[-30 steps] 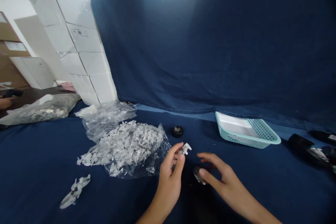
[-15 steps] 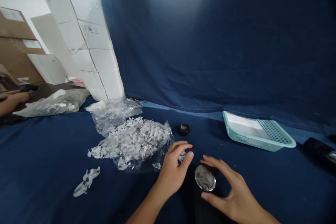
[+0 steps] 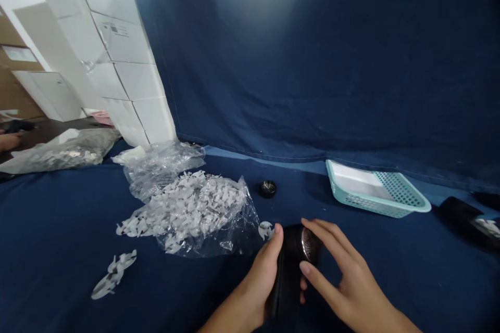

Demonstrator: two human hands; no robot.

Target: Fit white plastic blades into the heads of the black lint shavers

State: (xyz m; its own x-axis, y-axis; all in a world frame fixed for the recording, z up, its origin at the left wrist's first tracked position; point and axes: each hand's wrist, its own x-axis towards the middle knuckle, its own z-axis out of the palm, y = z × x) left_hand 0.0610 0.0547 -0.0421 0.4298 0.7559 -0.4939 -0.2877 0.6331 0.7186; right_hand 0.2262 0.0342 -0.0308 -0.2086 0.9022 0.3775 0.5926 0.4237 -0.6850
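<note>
A black fabric shaver (image 3: pixel 288 276) with a round, perforated metal head (image 3: pixel 307 244) stands tilted at the bottom middle, its head turned to the right. My left hand (image 3: pixel 260 281) is wrapped round the black body, thumb along the near-left side and fingertips showing on the far side. Thumb and fingers of my right hand (image 3: pixel 346 276) sit at the rim of the metal head, gripping it from the right. Just beyond my left thumb lies a small white bladed piece (image 3: pixel 265 230). A round black cap-like part (image 3: pixel 267 188) rests farther back on the cloth.
Left of my hands, a clear plastic bag (image 3: pixel 203 210) spills many white bladed pieces. A few more pieces (image 3: pixel 114 274) lie at lower left. A teal basket (image 3: pixel 380 207) stands back right, beside a dark object (image 3: pixel 464 221). Another person's hand (image 3: pixel 10 140) shows at far left.
My left hand has moved from open beside the fabric shaver to a hold round its body. The head has tipped from facing me to facing right. The view has shifted slightly.
</note>
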